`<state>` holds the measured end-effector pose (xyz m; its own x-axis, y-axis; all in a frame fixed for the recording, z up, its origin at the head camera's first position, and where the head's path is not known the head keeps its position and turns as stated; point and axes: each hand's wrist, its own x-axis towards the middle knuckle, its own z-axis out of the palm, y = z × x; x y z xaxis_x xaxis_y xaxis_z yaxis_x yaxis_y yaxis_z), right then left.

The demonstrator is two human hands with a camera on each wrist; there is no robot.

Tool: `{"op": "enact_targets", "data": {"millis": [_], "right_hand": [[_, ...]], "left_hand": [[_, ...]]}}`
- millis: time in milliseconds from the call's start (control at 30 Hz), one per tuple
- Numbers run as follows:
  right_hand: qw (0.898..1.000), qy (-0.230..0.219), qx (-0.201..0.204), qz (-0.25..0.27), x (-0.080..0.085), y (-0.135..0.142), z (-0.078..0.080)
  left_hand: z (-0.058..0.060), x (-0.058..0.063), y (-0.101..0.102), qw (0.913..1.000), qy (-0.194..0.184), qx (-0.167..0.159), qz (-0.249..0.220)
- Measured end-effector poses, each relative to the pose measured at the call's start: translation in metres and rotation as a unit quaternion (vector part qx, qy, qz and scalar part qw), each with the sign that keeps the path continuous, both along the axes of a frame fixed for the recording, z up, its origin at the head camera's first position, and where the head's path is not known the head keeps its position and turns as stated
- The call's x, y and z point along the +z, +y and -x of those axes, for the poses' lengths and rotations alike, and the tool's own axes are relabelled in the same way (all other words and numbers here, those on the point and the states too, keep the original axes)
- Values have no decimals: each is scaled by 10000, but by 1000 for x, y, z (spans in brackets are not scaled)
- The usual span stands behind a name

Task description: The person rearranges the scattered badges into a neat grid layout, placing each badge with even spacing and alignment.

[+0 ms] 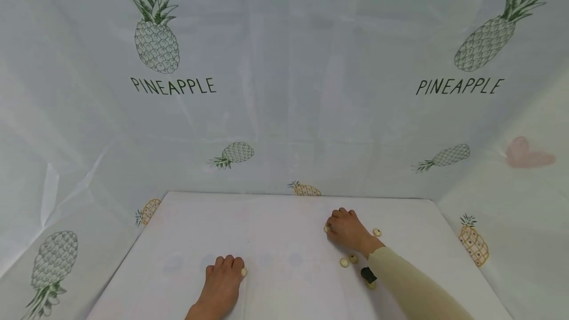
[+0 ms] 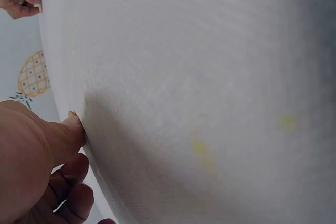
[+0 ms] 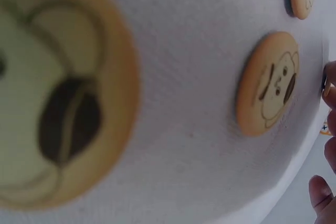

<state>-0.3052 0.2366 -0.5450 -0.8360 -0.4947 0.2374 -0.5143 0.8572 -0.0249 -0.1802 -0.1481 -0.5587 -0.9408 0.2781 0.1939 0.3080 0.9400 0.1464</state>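
Observation:
Near the front of the white table, my left hand (image 1: 221, 283) pinches a small pale round disc (image 1: 244, 271) at its thumb side. The left wrist view shows only a tan edge (image 2: 72, 114) of it by the thumb. Farther back, my right hand (image 1: 348, 230) holds another round disc (image 1: 326, 229) at its fingertips. Similar discs lie around the right forearm: one disc (image 1: 377, 232) beyond the wrist, a pale one (image 1: 344, 262) and a browner one (image 1: 353, 259) nearer. Up close in the right wrist view, a disc (image 3: 268, 85) has a tan rim and a printed cartoon animal face.
A small black object (image 1: 368, 274) shows beside the right sleeve, with a disc (image 1: 371, 285) partly behind it. White sheets with pineapple prints (image 1: 156, 46) hang around the table (image 1: 249, 211). Faint yellow marks (image 2: 199, 148) show on the white surface in the left wrist view.

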Motion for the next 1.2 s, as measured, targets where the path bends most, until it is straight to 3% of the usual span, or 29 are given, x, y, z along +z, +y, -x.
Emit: {"op": "enact_targets", "data": {"millis": [400,833,1033,1200], "right_hand": [[9998,-12,156,114,2,-2,-1],[9958,728,373,-408,-1,1,1],[9953,702,431,-514,-1,-1,0],[9925,952,550,-539,-3,0,-1]], "left_hand": [[-1,1,-2,9999,-129,50,-46],[0,3,0,9999,-129,103,5],[0,4,-1,9992,-383,107,-84],[0,3,-1,9990,-415,96,-127]]}}
